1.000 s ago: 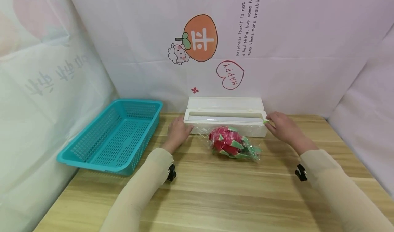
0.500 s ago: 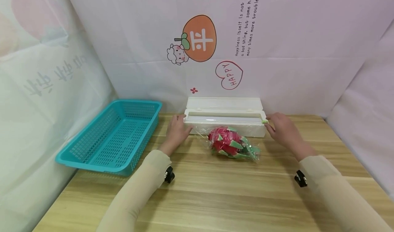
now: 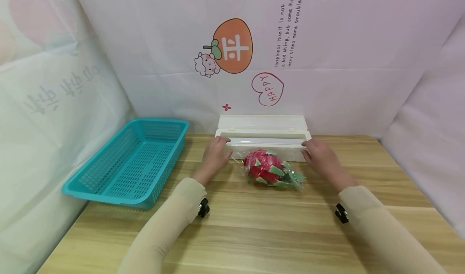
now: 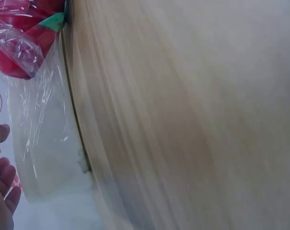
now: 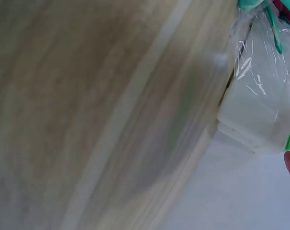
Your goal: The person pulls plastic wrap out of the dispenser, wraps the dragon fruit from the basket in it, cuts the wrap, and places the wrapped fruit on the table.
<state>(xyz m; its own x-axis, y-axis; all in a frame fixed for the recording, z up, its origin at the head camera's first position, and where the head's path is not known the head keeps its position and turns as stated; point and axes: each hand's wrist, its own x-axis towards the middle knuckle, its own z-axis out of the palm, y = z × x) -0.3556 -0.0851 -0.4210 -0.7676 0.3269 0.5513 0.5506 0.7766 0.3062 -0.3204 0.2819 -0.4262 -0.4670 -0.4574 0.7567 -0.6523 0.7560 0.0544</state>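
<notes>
A white cling film dispenser box (image 3: 225, 133) stands at the back of the table with its lid raised and a film roll visible inside. A dragon fruit (image 3: 267, 167), red with green scales, lies in front of it in clear film (image 4: 44, 124) that spreads up the box front. My left hand (image 3: 215, 155) is at the box's front left corner, thumb and forefinger apart. At the front right corner, my right hand (image 3: 321, 157) has its fingertips by the front edge. In the right wrist view, a green slider (image 5: 288, 140) shows beside the fingers.
A turquoise perforated basket (image 3: 165, 185) stands on the left side of the wooden table (image 3: 261, 233). Behind the box rises a white printed cloth (image 3: 327, 84), and similar cloth hangs at both sides.
My left hand has shifted right and my right hand left, both inward along the box's front edge. The box, fruit and basket stay in place, while the head view turns slightly.
</notes>
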